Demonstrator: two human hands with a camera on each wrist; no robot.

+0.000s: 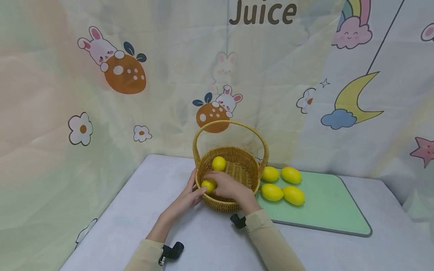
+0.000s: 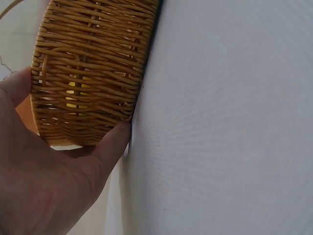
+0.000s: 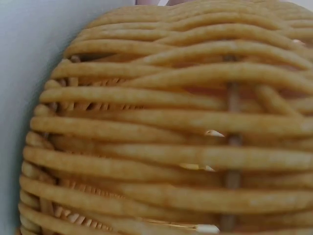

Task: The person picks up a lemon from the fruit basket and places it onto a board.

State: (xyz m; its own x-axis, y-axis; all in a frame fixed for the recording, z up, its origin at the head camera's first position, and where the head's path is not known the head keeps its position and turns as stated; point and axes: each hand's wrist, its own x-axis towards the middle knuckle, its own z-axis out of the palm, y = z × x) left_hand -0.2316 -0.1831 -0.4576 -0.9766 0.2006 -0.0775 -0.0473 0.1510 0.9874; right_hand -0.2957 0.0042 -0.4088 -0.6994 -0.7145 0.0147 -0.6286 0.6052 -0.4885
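Observation:
A wicker basket point(image 1: 252, 165) with a tall hoop handle stands on the white table point(image 1: 135, 210). One lemon point(image 1: 218, 163) lies inside it at the back. My right hand point(image 1: 225, 186) reaches over the near rim and grips a second lemon point(image 1: 208, 185) just inside the left wall. My left hand point(image 1: 194, 192) rests with fairly straight fingers against the basket's outer left side. In the left wrist view the palm point(image 2: 49, 186) cups the woven wall point(image 2: 93, 63), and yellow shows through the weave point(image 2: 73, 93). The right wrist view is filled by the basket weave point(image 3: 171, 137).
Several lemons point(image 1: 271, 192) lie in two rows on a green cutting board point(image 1: 325, 207) just right of the basket. A printed fabric backdrop point(image 1: 101, 113) hangs close behind the table and round its left side. The table's left edge runs diagonally near my left forearm.

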